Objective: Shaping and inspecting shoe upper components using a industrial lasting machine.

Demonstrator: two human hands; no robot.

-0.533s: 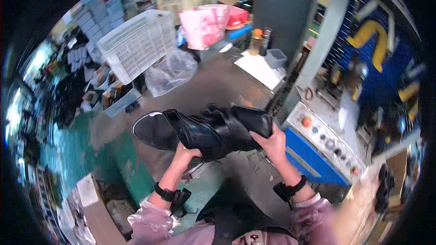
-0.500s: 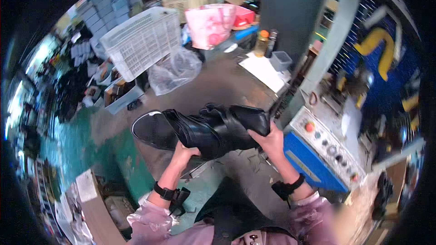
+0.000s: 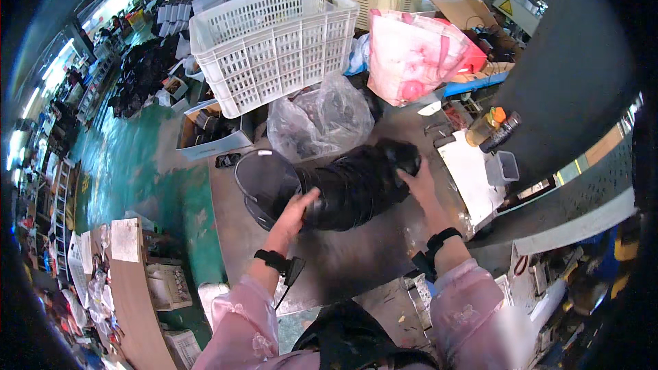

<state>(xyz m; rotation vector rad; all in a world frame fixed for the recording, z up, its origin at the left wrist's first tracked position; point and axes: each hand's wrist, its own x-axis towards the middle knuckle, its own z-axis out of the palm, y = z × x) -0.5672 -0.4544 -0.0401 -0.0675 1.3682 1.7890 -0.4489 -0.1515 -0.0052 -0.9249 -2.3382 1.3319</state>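
Observation:
Between my hands is a long bundle of black leather shoe uppers (image 3: 356, 195), nested one into another and lying sideways just above or on the brown worktable (image 3: 308, 264); I cannot tell whether it touches. Its left end shows a smooth, dark grey, rounded face with a small white mark. My left hand (image 3: 295, 212) grips the near side by that end, thumb on top. Around the right end, the fingers of my right hand (image 3: 418, 181) are wrapped, partly hidden behind the leather. Black bands circle both wrists.
Past the bundle lie a clear plastic bag (image 3: 319, 120), a white slatted crate (image 3: 281, 48) and a pink-and-white bag (image 3: 415, 58). Shoe parts fill an open box (image 3: 212, 133) at left. Bottles (image 3: 486, 127) and a small clear tub (image 3: 502, 168) stand at right beside a dark pillar (image 3: 576, 82).
My view has swung left, away from the machine's control panel. Both hands have carried the bundle over the worktable, and its left end has tilted to show more of the rounded face.

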